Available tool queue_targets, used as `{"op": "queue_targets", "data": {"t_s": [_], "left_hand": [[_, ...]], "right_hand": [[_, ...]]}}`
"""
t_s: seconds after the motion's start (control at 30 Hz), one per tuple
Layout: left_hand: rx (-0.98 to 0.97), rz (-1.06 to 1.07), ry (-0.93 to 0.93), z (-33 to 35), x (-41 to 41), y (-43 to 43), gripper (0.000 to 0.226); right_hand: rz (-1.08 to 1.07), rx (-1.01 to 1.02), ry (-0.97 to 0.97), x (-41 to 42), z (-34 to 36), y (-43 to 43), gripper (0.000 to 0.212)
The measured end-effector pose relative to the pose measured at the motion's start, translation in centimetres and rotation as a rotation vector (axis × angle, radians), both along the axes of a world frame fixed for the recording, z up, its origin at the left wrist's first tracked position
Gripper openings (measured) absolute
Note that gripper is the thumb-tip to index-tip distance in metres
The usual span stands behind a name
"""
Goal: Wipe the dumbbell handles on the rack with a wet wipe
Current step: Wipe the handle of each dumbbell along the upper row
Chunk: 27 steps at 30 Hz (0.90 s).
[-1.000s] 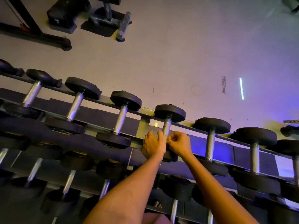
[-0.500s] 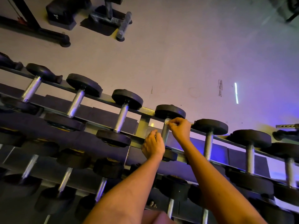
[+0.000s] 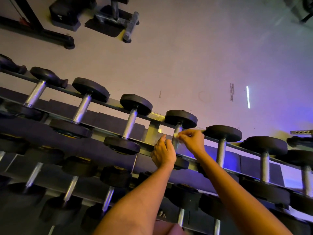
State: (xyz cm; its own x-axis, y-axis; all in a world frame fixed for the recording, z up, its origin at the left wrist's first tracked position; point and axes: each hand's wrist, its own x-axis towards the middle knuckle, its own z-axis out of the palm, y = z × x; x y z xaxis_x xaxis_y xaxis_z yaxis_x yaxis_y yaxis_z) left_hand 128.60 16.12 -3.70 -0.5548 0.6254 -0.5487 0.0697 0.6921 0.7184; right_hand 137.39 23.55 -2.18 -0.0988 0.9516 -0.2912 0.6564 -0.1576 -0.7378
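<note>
White wipe [image 3: 176,135] pinched by right hand [image 3: 192,141] on handle [image 3: 177,128]; left hand [image 3: 163,152] grip unclear.

Rack [image 3: 152,131] runs left to right. Top tier: dumbbells side by side. Lower tier [image 3: 116,177] in front, nearer the camera. At the handle [image 3: 177,128]: left hand [image 3: 163,154] just left, right hand [image 3: 191,140] right, wipe [image 3: 176,135] apparently touching the handle. Floor [image 3: 186,56] behind the rack; machine base [image 3: 116,19] far back left.

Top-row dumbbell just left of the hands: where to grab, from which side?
Its knurled steel handle, mid-span, from above. It lies bare between two wide black heads that rest on the rack, and nothing covers it; the heads look too broad to wrap.
</note>
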Motion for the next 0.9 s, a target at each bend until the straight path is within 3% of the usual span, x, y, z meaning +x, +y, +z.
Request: {"op": "queue_targets", "data": {"t_s": [0.2, 0.47, 0.63, 0.73, 0.9], "left_hand": [[-0.010, -0.031, 0.020, -0.1, 0.1, 0.0, 0.046], [-0.011, -0.074, 0.046, 0.3, -0.1, 0.1, 0.046], [-0.017, -0.125, 0.087, 0.5, 0.0, 0.1, 0.044], [-0.008, -0.133, 0.105, 0.5, 0.0, 0.2, 0.044], [-0.019, -0.128, 0.111, 0.4, 0.0, 0.2, 0.049]], "right_hand": [[-0.034, 0.072, -0.063, -1.5, -0.8, 1.4, 0.011], [0.164, -0.126, -0.172, 0.5, -0.8, -3.3, 0.016], [-0.083, -0.073, 0.060, 1.0, -0.6, -1.8, 0.006], [-0.235, 0.021, 0.132, 0.3, -0.5, 0.5, 0.010], [-0.156, 0.008, 0.063, -0.9, -0.9, 0.9, 0.003]]}}
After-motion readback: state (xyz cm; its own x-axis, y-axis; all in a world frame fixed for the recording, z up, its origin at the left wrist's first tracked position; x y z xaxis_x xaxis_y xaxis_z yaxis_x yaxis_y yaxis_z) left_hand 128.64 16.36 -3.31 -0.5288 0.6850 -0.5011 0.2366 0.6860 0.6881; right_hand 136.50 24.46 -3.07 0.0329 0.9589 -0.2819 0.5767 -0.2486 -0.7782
